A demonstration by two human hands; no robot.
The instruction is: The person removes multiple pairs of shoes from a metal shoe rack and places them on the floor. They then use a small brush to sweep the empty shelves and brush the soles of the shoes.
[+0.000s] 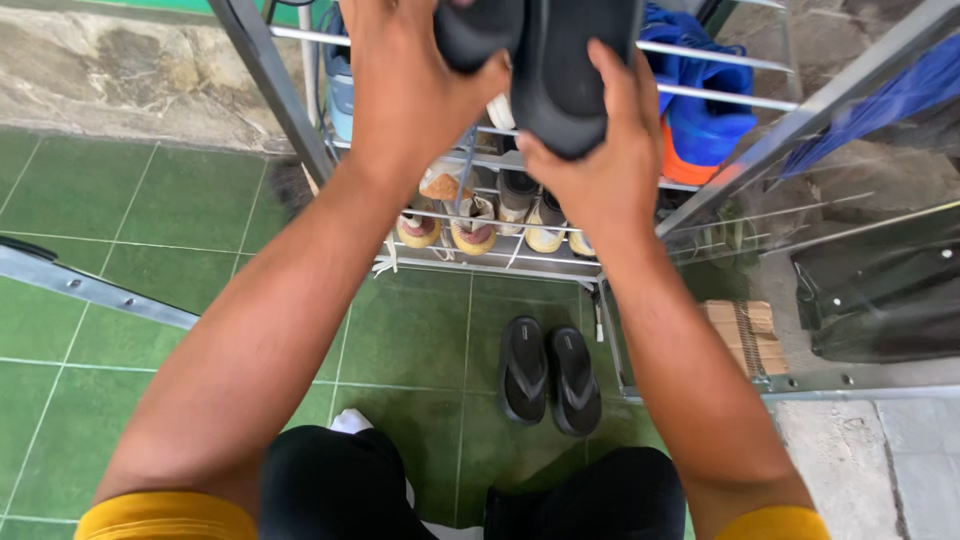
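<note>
My left hand [405,90] grips a black sandal [478,30] at the top of the view. My right hand [600,165] holds a second black sandal [570,75], sole facing me, pressed beside the first. Both are raised in front of a metal shoe rack [480,262]. Several pairs of shoes sit on the rack's lower shelves, and blue shoes [700,110] lie on an upper shelf to the right.
A pair of black flip-flops [549,373] lies on the green tiled floor [170,220] before the rack. A metal bar [90,288] crosses the floor at left. A glass panel with a metal frame [860,290] stands at right. My knees are at the bottom.
</note>
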